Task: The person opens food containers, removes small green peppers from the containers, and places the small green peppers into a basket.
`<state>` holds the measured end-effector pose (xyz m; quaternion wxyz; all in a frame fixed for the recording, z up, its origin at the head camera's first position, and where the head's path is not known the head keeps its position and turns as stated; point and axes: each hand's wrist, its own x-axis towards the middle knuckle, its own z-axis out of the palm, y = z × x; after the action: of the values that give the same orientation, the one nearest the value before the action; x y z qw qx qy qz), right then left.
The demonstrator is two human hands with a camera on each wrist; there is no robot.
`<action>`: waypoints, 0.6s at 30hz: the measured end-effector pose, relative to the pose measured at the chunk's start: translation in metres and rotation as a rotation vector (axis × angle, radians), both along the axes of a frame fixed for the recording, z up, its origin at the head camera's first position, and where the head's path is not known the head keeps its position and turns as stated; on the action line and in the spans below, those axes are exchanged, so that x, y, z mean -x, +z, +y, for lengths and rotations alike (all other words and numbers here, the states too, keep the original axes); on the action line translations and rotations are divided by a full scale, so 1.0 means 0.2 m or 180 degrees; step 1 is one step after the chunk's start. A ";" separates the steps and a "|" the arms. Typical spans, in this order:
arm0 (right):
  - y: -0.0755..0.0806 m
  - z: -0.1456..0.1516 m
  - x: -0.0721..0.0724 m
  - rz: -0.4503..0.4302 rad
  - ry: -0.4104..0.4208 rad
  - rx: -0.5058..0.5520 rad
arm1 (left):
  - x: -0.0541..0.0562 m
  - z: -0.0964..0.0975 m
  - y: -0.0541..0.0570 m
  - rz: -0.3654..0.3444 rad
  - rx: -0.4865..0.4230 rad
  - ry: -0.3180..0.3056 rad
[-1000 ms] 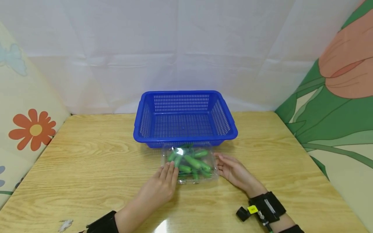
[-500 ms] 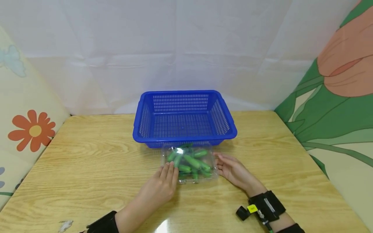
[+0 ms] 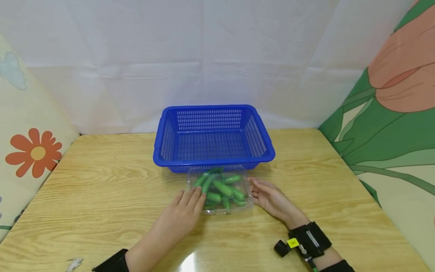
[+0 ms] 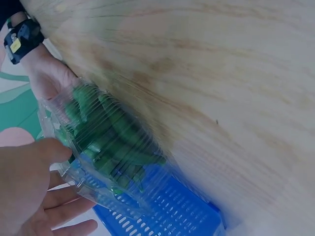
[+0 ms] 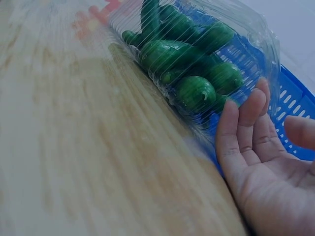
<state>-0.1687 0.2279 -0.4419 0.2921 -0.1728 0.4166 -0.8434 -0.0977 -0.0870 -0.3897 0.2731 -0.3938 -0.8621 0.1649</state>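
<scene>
A clear plastic clamshell box (image 3: 217, 210) full of small green cucumbers (image 3: 222, 188) sits on the table in front of a blue basket. My left hand (image 3: 183, 209) lies over the box's near left corner, fingers fairly straight. In the left wrist view, its thumb (image 4: 53, 150) and fingers (image 4: 69, 211) are at the clear rim. On the opposite side, my right hand (image 3: 272, 200) has its fingertips right at the box wall, palm turned inward. The right wrist view shows those fingers (image 5: 246, 123) loosely bent beside the cucumbers, with the thumb apart.
The blue plastic basket (image 3: 214, 163) stands directly behind the box, its inside bare. Wooden table (image 3: 112, 181) surface extends to both sides. A white sheet (image 3: 204, 56) hangs at the back, with painted panels left and right.
The bright glare on the box's lid has gone, so the cucumbers at the left show more clearly. My left hand has shifted slightly left; the right stays at the box's side.
</scene>
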 end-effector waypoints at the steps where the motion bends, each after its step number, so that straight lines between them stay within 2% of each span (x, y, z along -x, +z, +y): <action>1: 0.00 0.00 0.00 -0.0002 -0.0001 0.0007 | 0.00 0.00 0.00 0.0015 0.0000 0.0008; 4: 0.00 0.00 0.00 -0.0012 0.0007 0.0035 | 0.01 0.02 -0.01 0.0051 -0.0041 0.0032; 7: 0.00 0.01 0.01 -0.0027 0.0001 0.0051 | 0.02 0.04 -0.01 0.0065 -0.0218 0.0032; 11: 0.00 0.01 0.01 -0.0023 -0.0007 0.0058 | 0.03 0.07 -0.02 -0.0016 -0.0316 -0.0008; 18: -0.01 0.01 0.01 -0.0008 0.0015 0.0044 | 0.02 0.13 -0.02 -0.0198 -0.0315 -0.0030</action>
<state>-0.1710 0.2292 -0.4438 0.2934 -0.1748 0.4100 -0.8457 -0.1023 -0.0611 -0.3943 0.2661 -0.3888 -0.8754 0.1085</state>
